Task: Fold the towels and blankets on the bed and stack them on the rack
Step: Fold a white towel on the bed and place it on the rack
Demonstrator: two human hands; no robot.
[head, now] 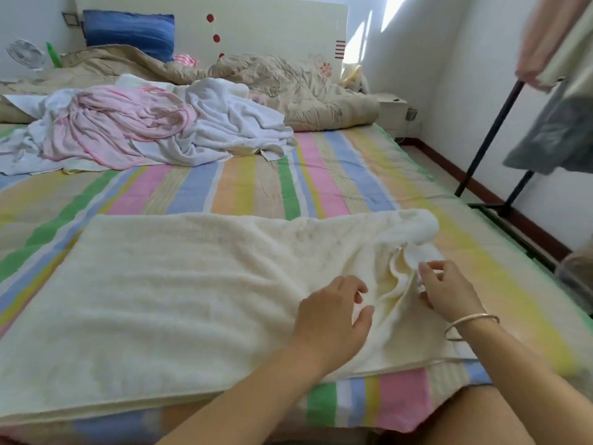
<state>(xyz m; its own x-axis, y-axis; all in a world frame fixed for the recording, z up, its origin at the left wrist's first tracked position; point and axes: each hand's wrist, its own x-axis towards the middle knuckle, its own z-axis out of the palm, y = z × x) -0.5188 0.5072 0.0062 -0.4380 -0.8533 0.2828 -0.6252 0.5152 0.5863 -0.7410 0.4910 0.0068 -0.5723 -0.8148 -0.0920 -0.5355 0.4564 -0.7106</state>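
Two hands are seen over the cream towel point(179, 284): a rumpled fold near its right edge is pinched in the grip of the right hand point(449, 292); the left hand point(333, 316) is held just beside, fingers loosely spread. The towel is laid flat on the striped bed point(244, 187). Pink and white towels point(144, 130) are heaped farther back. A black rack point(491, 136) is seen at right.
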